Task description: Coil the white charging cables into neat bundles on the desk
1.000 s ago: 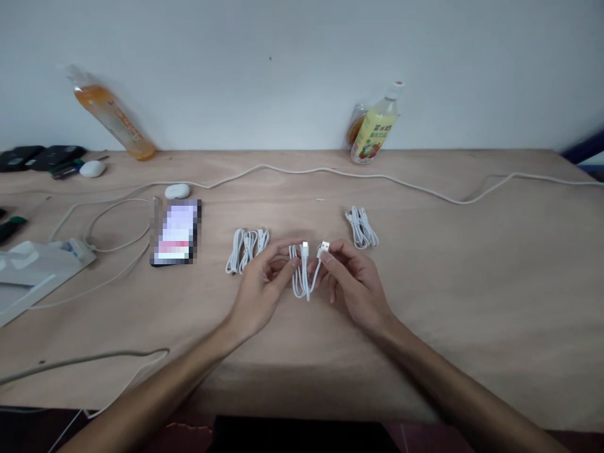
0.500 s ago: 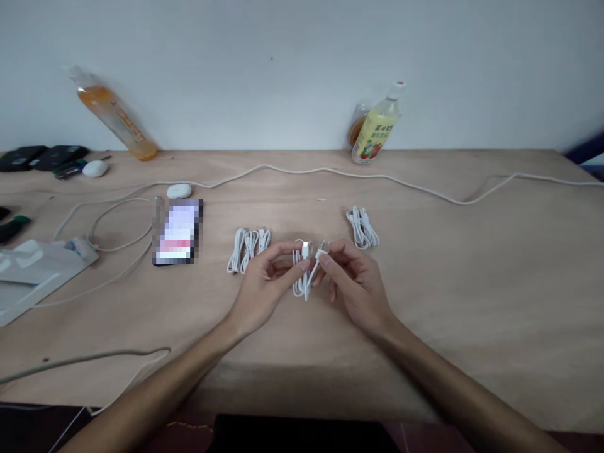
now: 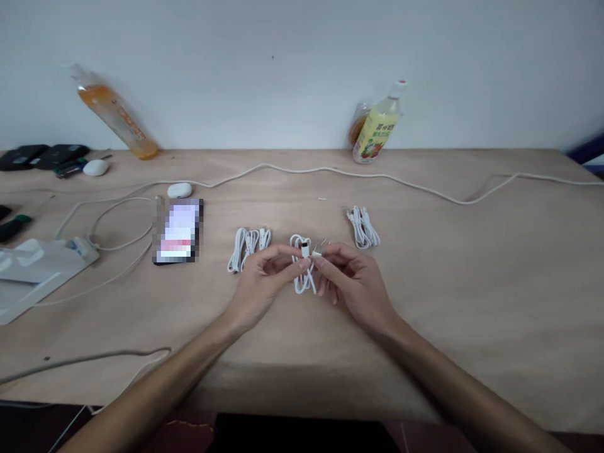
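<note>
A coiled white USB cable (image 3: 304, 286) is between my hands, in the middle of the head view. My left hand (image 3: 261, 284) pinches it near a USB plug (image 3: 305, 249), whose dark open end points up and away. With thumb and index finger, my right hand (image 3: 359, 282) grips a white plug end (image 3: 317, 255) of the cable. Thin strands show just beyond the right fingertips; I cannot tell what they are. Several bundled white cables (image 3: 240, 248) lie beyond my left hand, partly hidden by it. Another bundled cable (image 3: 363, 228) rests beyond my right hand.
A phone (image 3: 179, 233) and a white earbud case (image 3: 180, 190) lie to the left. Against the wall stand an orange drink bottle (image 3: 117, 123) and a yellow one (image 3: 377, 132). A long white cord (image 3: 325, 169) crosses the table; a plastic pouch (image 3: 42, 270) lies far left.
The plug in my left hand has turned, so its dark opening now shows. The plug in my right hand has tilted and shifted slightly left, and the cable's loops have shifted.
</note>
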The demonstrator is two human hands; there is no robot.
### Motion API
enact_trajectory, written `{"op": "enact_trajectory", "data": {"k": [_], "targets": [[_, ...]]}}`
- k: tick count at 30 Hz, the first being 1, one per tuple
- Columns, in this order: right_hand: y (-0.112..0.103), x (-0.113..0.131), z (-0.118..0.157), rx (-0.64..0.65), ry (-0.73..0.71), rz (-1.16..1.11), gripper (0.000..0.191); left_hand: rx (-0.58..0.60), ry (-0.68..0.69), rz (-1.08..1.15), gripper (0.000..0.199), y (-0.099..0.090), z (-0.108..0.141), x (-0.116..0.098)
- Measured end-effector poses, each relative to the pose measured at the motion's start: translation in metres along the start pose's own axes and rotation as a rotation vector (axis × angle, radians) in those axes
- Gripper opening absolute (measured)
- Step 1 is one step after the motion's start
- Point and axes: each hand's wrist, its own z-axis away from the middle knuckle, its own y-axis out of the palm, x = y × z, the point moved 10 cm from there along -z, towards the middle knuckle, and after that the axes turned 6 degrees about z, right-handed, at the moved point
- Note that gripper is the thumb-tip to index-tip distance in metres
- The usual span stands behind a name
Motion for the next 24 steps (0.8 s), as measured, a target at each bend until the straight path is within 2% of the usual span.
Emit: {"op": "enact_trajectory", "data": {"k": [6,12,19,24], "targets": [[0.008,-0.007,0.001,0.092,0.056,-0.017,0.043,-0.008,0.037,-0.022,0.021,-0.002,-0.001,-0.004],[0.017,-0.006,0.004,0.173,0.069,-0.066,0.046,-0.057,0.056,-0.03,0.031,-0.006,-0.001,-0.006],[0.007,-0.008,0.002,0.079,0.059,0.021,0.036,-0.05,0.045,-0.173,0.028,-0.002,0.003,-0.005],[0.002,0.0,0.004,0.023,0.005,0.093,0.034,-0.031,0.077,-0.198,0.022,0.0,0.003,-0.006]]}}
